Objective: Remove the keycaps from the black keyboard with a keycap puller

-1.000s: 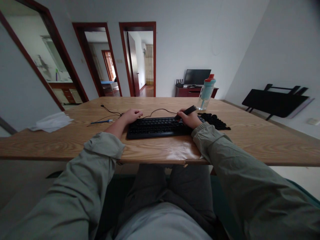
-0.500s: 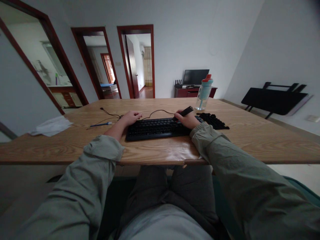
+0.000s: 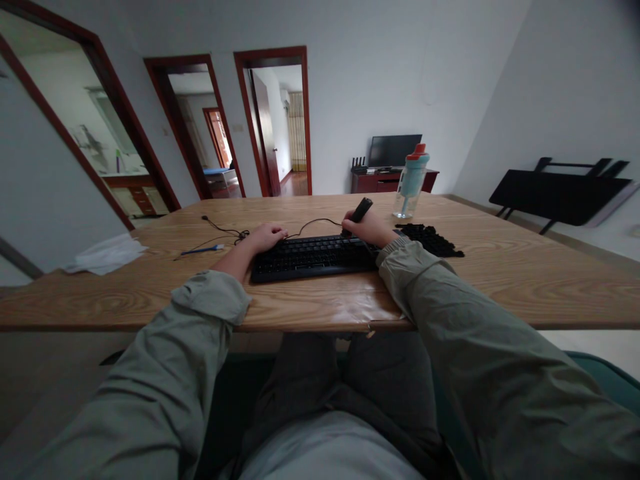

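A black keyboard (image 3: 315, 259) lies on the wooden table in front of me. My left hand (image 3: 267, 237) grips its back left corner, fingers curled over the edge. In my right hand (image 3: 370, 229) is a black tool with a thick handle (image 3: 361, 210), held like a pen above the right half of the keyboard. Its handle leans up to the right; the lower tip is hidden by my fingers and the dark keys. Just right of that hand lies a flat patch of loose black keycaps (image 3: 433, 240).
Behind the keycaps stands a clear bottle with a red and teal lid (image 3: 413, 180). Left of the keyboard are a thin blue-handled brush (image 3: 203, 249) and a black cable (image 3: 225, 228). A crumpled white cloth or tissue (image 3: 107, 253) sits at the left of the wooden table (image 3: 310, 303).
My right hand has shifted slightly left and up, and the black tool now stands steeper. The left hand stays at the keyboard corner. The view has moved a little.
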The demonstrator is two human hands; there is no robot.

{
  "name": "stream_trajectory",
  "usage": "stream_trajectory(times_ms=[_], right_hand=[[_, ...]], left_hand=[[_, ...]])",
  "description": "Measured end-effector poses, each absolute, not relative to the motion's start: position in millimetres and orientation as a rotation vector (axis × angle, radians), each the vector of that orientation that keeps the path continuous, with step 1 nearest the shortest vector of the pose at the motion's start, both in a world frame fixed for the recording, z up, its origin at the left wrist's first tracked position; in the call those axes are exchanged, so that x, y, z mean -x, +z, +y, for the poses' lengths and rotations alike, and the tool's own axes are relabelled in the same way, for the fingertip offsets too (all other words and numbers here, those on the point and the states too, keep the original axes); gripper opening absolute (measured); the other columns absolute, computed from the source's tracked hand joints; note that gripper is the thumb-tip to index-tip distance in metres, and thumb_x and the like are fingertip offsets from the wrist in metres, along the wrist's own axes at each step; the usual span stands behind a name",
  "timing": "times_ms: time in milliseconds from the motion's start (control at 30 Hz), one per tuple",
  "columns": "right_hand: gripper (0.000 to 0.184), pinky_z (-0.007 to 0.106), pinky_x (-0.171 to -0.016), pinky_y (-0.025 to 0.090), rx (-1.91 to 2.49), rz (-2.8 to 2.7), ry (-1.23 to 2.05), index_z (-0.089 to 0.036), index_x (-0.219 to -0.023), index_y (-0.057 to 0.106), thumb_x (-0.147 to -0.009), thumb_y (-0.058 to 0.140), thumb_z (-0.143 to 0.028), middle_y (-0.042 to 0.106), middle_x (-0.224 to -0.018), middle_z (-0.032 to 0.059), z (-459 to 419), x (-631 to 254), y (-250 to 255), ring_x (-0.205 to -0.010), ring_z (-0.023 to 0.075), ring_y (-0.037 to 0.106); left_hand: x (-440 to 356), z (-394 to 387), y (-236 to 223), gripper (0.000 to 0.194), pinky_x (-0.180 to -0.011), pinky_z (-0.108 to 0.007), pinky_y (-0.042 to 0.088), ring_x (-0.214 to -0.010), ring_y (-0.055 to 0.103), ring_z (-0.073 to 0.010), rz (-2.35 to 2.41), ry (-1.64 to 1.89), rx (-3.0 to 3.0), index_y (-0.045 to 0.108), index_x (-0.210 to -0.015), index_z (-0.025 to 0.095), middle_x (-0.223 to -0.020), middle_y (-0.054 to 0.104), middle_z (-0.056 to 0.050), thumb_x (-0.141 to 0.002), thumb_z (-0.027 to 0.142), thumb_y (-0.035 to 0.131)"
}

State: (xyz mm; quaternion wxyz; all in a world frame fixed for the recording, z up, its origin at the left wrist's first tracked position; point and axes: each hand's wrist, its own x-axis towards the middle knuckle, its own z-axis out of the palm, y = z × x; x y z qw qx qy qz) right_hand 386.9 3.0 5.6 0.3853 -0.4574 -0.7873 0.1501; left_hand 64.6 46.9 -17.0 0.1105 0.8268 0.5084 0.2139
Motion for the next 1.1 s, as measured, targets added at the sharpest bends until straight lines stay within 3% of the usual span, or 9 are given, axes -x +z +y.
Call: stream_trajectory(times_ms=[433,800,1100], right_hand=[[0.013,0.028,-0.058,0.036,1.077,-2.122,0.308,-0.018,-0.067,0.057,-0.074,0.053,-0.029,0.053,-0.059,-0.0014,-6.9,-374.2,10.1,-0.059,0.0130,0.047],[0.017,0.026,-0.062,0.042,1.162,-1.945,0.370,-0.018,-0.067,0.060,-0.076,0.051,-0.029,0.064,-0.067,0.0020,7.8,-386.8,-5.5,-0.065,0.0149,0.056],[0.018,0.026,-0.056,0.037,1.164,-2.005,0.274,-0.018,-0.067,0.058,-0.076,0.052,-0.032,0.055,-0.060,-0.0004,-1.8,-383.4,-1.3,-0.060,0.0138,0.051]], left_hand=[[-66.1,45.0,-16.4,0.049,-0.081,-0.033,0.046,-0.086,0.063,-0.0234,1.484,0.627,-2.461,0.074,-0.094,0.015,-0.092,0.073,-0.009,-0.085,0.051,0.042],[-67.3,42.0,-14.4,0.045,-0.081,-0.031,0.046,-0.086,0.063,-0.0226,1.483,0.641,-2.430,0.074,-0.092,0.016,-0.092,0.073,-0.007,-0.083,0.050,0.045],[-67.7,39.9,-13.4,0.047,-0.079,-0.033,0.047,-0.085,0.063,-0.0234,1.471,0.610,-2.471,0.074,-0.091,0.017,-0.089,0.073,-0.007,-0.083,0.052,0.043]])
